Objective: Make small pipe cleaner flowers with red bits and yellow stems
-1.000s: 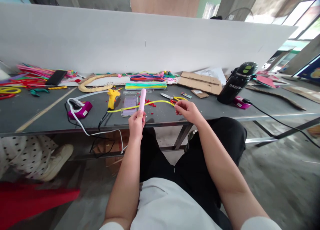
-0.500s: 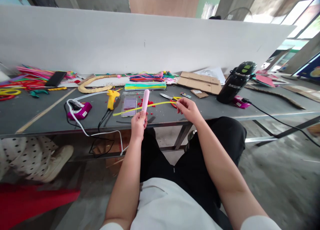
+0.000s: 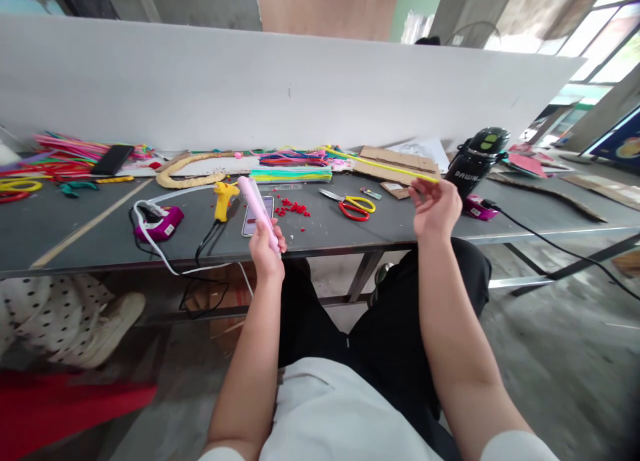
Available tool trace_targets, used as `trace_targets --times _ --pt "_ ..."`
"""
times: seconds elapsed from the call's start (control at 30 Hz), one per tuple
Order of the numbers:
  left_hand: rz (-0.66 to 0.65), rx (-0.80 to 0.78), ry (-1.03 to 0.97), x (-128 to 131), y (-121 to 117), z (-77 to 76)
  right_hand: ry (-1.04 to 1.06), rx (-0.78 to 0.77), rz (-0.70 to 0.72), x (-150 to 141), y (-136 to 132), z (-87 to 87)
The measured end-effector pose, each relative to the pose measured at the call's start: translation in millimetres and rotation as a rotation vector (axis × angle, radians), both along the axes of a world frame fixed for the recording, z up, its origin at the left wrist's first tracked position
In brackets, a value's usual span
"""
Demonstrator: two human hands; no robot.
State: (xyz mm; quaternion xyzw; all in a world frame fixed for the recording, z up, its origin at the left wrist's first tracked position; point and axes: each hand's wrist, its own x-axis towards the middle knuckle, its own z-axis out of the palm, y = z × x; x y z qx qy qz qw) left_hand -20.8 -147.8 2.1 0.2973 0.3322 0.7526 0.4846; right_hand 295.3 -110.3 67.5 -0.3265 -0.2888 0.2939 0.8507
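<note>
My left hand (image 3: 267, 247) is closed round a slim pink hair straightener (image 3: 260, 214), which tilts up and to the left over the phone (image 3: 250, 222). Off to the right, my right hand (image 3: 437, 207) is raised above the table edge and pinches one end of a yellow pipe cleaner (image 3: 385, 164). The pipe cleaner stretches away to the upper left, over the cardboard, and is apart from the straightener. Between my hands lie scissors (image 3: 353, 204) with red and yellow handles and small red bits (image 3: 293, 208).
A yellow glue gun (image 3: 223, 202) and a purple power socket (image 3: 163, 222) with cables are on the left. Bundled pipe cleaners (image 3: 291, 175) lie at the back. A black bottle (image 3: 470, 164) stands at the right, near cardboard (image 3: 395, 155). A white board (image 3: 250, 81) rises behind.
My right hand has moved right and up, drawing the yellow pipe cleaner away from the straightener. My left hand has shifted slightly left, and the straightener now leans left.
</note>
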Motion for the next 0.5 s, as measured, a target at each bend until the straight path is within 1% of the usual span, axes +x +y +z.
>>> trace_targets --times 0.07,0.13,0.23,0.3,0.33,0.4,0.43,0.5 --pt "0.020 0.049 -0.001 2 -1 2.6 0.026 0.049 -0.054 13 -5 6.1" --pt "0.002 0.104 0.041 5 -2 5.4 0.047 0.086 -0.100 20 -10 13.5" --pt "-0.105 0.170 0.135 12 -7 11.6 0.032 0.112 -0.102 19 -15 27.6" --pt "-0.214 0.205 0.171 18 -12 17.0 -0.062 0.110 -0.062 8 -14 37.7" --pt "-0.280 0.216 0.180 22 -15 19.7 -0.138 0.107 -0.012 -1 -13 42.3" --pt "-0.419 0.220 0.189 28 -19 24.1 -0.260 0.034 0.092 -24 -7 50.0" --pt "-0.481 0.214 0.189 31 -21 25.6 -0.319 -0.004 0.172 -37 -3 52.8" --pt "-0.555 0.193 0.180 37 -23 26.8 -0.371 -0.015 0.267 -64 5 56.4"
